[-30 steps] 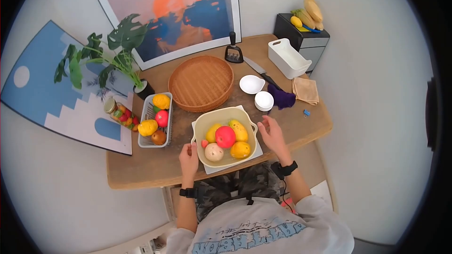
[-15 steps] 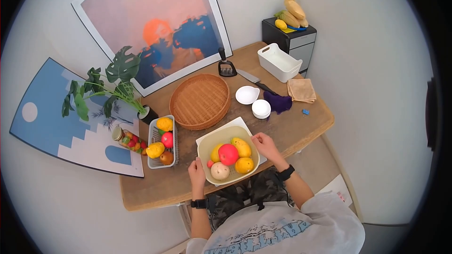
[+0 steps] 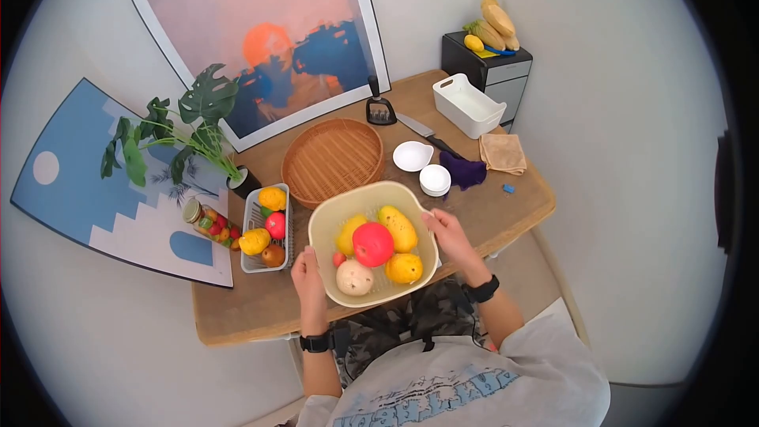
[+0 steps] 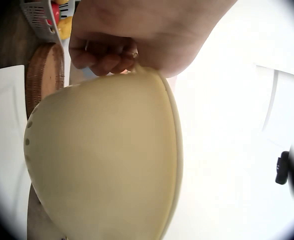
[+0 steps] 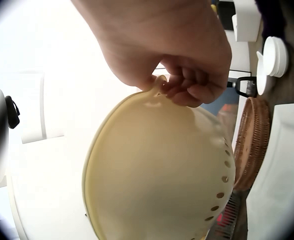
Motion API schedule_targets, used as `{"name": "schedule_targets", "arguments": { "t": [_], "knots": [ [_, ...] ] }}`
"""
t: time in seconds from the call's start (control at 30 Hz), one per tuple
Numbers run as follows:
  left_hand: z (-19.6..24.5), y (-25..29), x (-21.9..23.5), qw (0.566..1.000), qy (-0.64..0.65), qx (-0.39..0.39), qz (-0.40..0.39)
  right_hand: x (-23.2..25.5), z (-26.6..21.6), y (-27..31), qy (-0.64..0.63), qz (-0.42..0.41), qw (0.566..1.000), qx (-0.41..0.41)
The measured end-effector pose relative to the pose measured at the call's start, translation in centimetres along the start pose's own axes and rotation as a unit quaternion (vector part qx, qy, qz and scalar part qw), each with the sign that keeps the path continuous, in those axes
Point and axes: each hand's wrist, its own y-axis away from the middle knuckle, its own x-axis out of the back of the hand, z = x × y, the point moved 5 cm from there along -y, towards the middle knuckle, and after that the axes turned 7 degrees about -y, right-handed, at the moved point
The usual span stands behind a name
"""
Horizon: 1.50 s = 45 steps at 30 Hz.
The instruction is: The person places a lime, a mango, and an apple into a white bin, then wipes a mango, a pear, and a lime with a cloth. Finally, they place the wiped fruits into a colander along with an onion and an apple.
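A cream colander [image 3: 326,231] is held up in front of the body, above a white tray [image 5: 282,165]. My left hand [image 3: 310,281] grips its left handle with curled fingers, and my right hand [image 3: 449,236] grips the right one. In both wrist views the colander's outer wall [image 4: 107,160] hangs below the hand, with drain holes near its base. Inside lie a red round fruit [image 3: 373,244], a speckled yellow mango [image 3: 398,228], another yellow fruit [image 3: 351,232], an orange-yellow fruit [image 3: 404,269], a pale round one [image 3: 355,277] and a small red piece [image 3: 339,258].
Behind the colander lies a round wicker tray [image 3: 332,160]. A grey basket of fruit [image 3: 251,262] and a jar [image 3: 209,220] stand left. Toward the right are white bowls [image 3: 435,179], a knife [image 3: 435,138], a purple cloth [image 3: 464,171], a tan cloth [image 3: 503,153] and a white bin [image 3: 468,107].
Both hands first stood beside the colander, then took hold of its handles. The colander has risen off the white tray toward the head camera. The head view has also shifted.
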Motion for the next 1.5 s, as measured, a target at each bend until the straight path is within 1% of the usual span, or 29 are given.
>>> {"name": "schedule_targets", "arguments": {
  "t": [0.03,0.07,0.17,0.2,0.27,0.33,0.4,0.43,0.5,0.57,0.6,0.63,0.67,0.7,0.73,0.83,0.87,0.9,0.97,1.0,1.07,1.13,1.2,1.23,1.27,1.37,1.4,1.43,1.5],
  "knots": [
    [-3.9,-0.4,0.5,1.0,-0.01,0.009,0.003,0.1,1.2,1.0,0.016,0.018,1.0,-0.009],
    [-6.1,-0.7,0.8,1.0,-0.021,0.014,0.005,0.2,2.2,1.3,0.03,0.036,0.999,-0.016],
    [-5.9,0.6,0.0,0.998,-0.007,0.046,0.034,0.0,2.9,1.6,0.026,0.072,0.997,-0.032],
    [-5.5,0.9,0.4,0.999,-0.017,0.024,0.017,0.4,2.6,1.6,0.02,0.055,0.998,0.002],
    [-1.6,0.8,0.7,0.999,-0.034,-0.022,-0.018,-1.0,-2.0,2.1,0.008,0.043,0.998,0.034],
    [2.5,1.2,-0.1,0.999,-0.001,-0.042,0.002,-1.5,-5.3,1.9,0.013,0.022,0.996,0.091],
    [4.4,1.6,-0.3,0.998,0.017,-0.058,0.005,-1.5,-6.2,2.1,0.016,0.021,0.994,0.104],
    [3.8,1.3,-0.3,0.999,0.003,-0.052,-0.004,-1.6,-6.4,2.0,0.018,0.019,0.993,0.111],
    [0.8,1.1,0.1,0.999,-0.028,-0.038,-0.021,-0.4,-2.1,1.1,0.034,0.031,0.997,0.057],
    [-3.5,1.9,0.5,0.999,-0.031,0.01,0.01,0.0,0.6,1.7,0.041,0.052,0.998,0.007],
    [-4.3,2.0,0.4,0.999,-0.032,0.035,0.024,0.0,1.4,2.5,0.042,0.067,0.997,-0.017],
    [-4.9,1.7,0.5,0.999,-0.028,0.033,0.029,0.3,2.1,2.9,0.045,0.081,0.995,-0.044],
    [-5.3,1.8,0.6,0.998,-0.025,0.034,0.035,0.2,2.2,3.0,0.035,0.086,0.995,-0.038],
    [-5.0,2.3,0.8,0.998,-0.024,0.041,0.04,0.0,1.5,3.0,0.042,0.072,0.996,-0.018],
    [-4.2,2.1,1.4,0.999,-0.041,0.02,0.017,0.0,0.6,2.6,0.047,0.059,0.997,-0.002],
    [3.3,2.8,0.4,0.999,0.018,-0.035,0.037,-1.7,-5.5,2.5,0.03,0.035,0.997,0.064],
    [4.6,2.9,0.6,0.998,0.016,-0.057,0.032,-2.2,-7.2,2.7,0.02,0.03,0.995,0.09],
    [4.9,2.9,0.5,0.998,0.016,-0.06,0.032,-2.5,-8.1,2.8,0.01,0.023,0.993,0.116],
    [5.4,2.9,0.4,0.997,0.017,-0.069,0.032,-2.4,-7.3,2.4,0.018,0.017,0.993,0.112],
    [4.2,2.6,0.5,0.997,-0.012,-0.067,0.023,-2.2,-5.8,2.0,0.029,0.019,0.994,0.104],
    [-1.0,2.1,1.0,0.996,-0.069,-0.062,0.001,-1.0,-1.8,2.3,0.063,0.036,0.995,0.067],
    [-5.8,2.5,1.6,0.998,-0.054,-0.002,0.012,0.3,2.1,2.6,0.109,0.066,0.992,0.022],
    [-6.0,2.8,1.1,0.998,-0.031,0.044,0.035,0.1,1.4,2.6,0.071,0.065,0.995,0.021],
    [-5.8,2.8,1.1,0.999,-0.038,0.014,0.027,0.2,1.4,3.5,0.053,0.067,0.996,0.012],
    [-2.8,3.0,0.9,0.999,-0.047,-0.013,0.018,0.0,-0.1,3.4,0.073,0.053,0.995,0.046],
    [2.0,2.6,0.7,0.997,-0.033,-0.068,0.016,-1.9,-6.4,3.8,0.038,0.049,0.994,0.095],
    [3.8,2.8,0.6,0.996,-0.014,-0.083,0.019,-2.4,-8.2,4.0,0.03,0.041,0.99,0.129],
    [4.9,2.9,0.6,0.995,0.004,-0.099,0.023,-2.5,-8.5,4.0,0.028,0.035,0.989,0.138],
    [4.0,2.3,0.6,0.995,-0.005,-0.1,0.018,-2.6,-9.0,3.8,0.025,0.022,0.987,0.157]
  ]
}}
